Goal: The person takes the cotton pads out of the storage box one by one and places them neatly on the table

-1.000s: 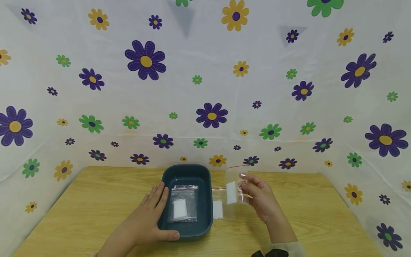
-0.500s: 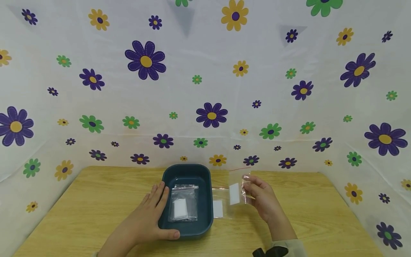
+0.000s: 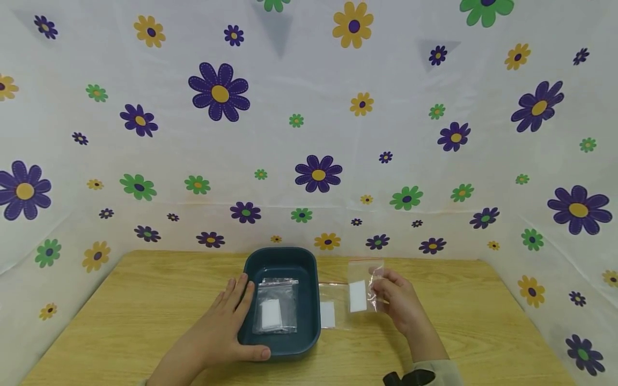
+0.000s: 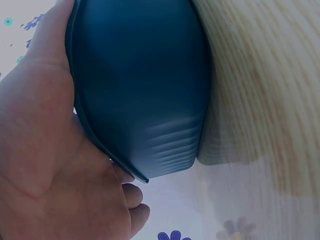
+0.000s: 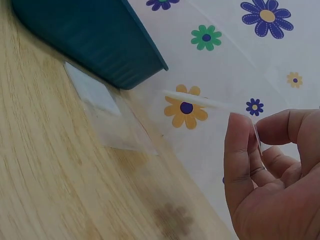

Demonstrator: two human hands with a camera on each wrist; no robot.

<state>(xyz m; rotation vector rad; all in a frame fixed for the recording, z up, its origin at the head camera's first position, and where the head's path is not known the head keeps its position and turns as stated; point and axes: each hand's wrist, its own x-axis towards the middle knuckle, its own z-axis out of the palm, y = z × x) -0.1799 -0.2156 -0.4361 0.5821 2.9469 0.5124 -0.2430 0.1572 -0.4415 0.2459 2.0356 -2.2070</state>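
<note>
Head view: the right hand (image 3: 404, 307) pinches a clear plastic bag (image 3: 368, 289), perhaps holding white card (image 3: 358, 296), shifted rightward, not yet placed; left hand (image 3: 219, 328), fingers spread, touches the dark-teal oblong tub (image 3: 285, 344).

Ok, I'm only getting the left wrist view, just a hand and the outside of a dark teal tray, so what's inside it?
Observer: A pile of overlapping clear bags lies in the tray; I can't tell how many.
Operator: And what's the right hand doing?
Observer: The right hand is pinching a single bag by its right edge.
Operator: Anything lying on the table on that side?
Observer: Yes, a flat bag lies on the table just right of the tray.
</note>
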